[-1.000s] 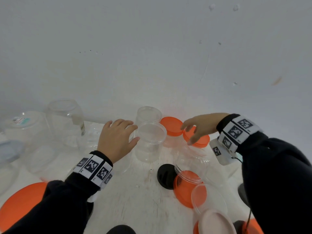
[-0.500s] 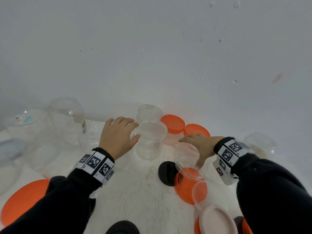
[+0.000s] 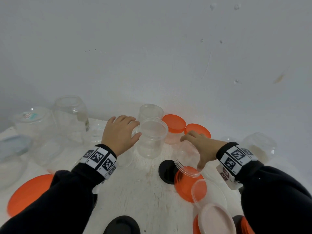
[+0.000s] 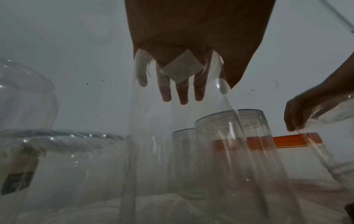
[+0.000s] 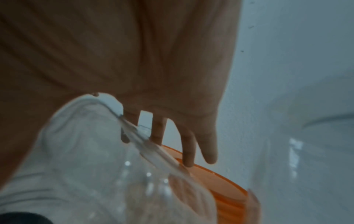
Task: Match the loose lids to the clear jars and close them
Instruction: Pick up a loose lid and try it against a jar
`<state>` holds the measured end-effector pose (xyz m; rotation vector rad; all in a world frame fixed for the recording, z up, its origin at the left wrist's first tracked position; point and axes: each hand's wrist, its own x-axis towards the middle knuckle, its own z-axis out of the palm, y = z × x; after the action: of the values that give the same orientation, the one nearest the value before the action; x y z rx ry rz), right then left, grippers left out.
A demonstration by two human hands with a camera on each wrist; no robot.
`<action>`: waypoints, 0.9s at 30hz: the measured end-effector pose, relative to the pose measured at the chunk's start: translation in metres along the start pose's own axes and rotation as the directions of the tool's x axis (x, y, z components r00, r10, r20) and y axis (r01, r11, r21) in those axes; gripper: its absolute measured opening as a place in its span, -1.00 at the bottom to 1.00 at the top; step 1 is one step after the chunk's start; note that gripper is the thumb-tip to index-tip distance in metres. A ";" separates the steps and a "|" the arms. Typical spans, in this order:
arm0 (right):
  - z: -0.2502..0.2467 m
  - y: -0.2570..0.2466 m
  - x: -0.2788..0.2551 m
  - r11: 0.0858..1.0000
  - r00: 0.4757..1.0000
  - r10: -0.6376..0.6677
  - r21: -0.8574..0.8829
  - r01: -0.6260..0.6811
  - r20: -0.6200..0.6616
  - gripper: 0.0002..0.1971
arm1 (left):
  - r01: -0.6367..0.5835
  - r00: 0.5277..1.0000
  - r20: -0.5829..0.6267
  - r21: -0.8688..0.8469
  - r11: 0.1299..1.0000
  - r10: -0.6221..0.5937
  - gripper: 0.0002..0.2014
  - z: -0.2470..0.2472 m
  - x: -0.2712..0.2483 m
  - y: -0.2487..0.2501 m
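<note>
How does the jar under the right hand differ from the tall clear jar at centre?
The held jar is tilted, mouth toward the camera; the centre jar stands upright. The right hand grips the first; the second rests on the table. Both are clear.

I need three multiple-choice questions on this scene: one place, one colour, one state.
1. The black lid near the right hand lies: A on the table; B on top of a jar; C inside a jar.
2. Lids of the two closed jars by the wall: A black; B orange; C pink.
3. Jar in the right hand: A upright, closed; B tilted, open; C upside down.
Key: A, it lies flat on the table; B, both are orange; B, fingers hold it tilted, mouth bare.
</note>
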<state>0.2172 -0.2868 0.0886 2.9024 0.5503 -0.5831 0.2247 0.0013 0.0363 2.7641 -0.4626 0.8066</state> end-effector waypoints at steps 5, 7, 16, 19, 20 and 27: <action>0.005 -0.008 -0.021 0.988 0.977 -0.054 0.132 0.082 -0.207 0.10 | 0.031 0.994 0.103 -0.048 0.998 -0.026 -0.27 -0.009 0.000 0.003; 0.008 -0.016 -0.032 0.975 0.953 -0.066 0.182 0.124 -0.295 0.10 | 0.079 0.995 0.083 -0.188 0.979 -0.064 -0.22 -0.013 0.001 0.002; 0.039 -0.076 -0.075 0.683 0.838 0.076 0.640 0.351 -0.540 0.00 | 0.161 0.949 -0.100 -0.661 0.733 -0.299 -0.79 -0.070 -0.038 -0.003; 0.053 -0.093 -0.075 0.589 0.870 0.130 0.743 0.318 -0.476 0.04 | 0.238 0.945 -0.015 -0.657 0.715 -0.328 -0.85 -0.091 -0.068 -0.019; 0.057 -0.098 -0.075 0.581 0.878 0.139 0.755 0.303 -0.458 0.07 | 0.269 0.942 0.017 -0.637 0.723 -0.335 -0.83 -0.096 -0.079 -0.026; 0.072 -0.124 -0.063 0.549 0.928 0.124 0.803 0.232 -0.352 -0.08 | 0.529 0.829 0.357 -0.251 0.810 -0.431 -0.91 -0.116 -0.157 -0.077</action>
<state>0.0920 -0.2070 0.0406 4.0098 0.4855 -0.3343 0.0713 0.1437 0.0352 2.4915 0.0753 0.1791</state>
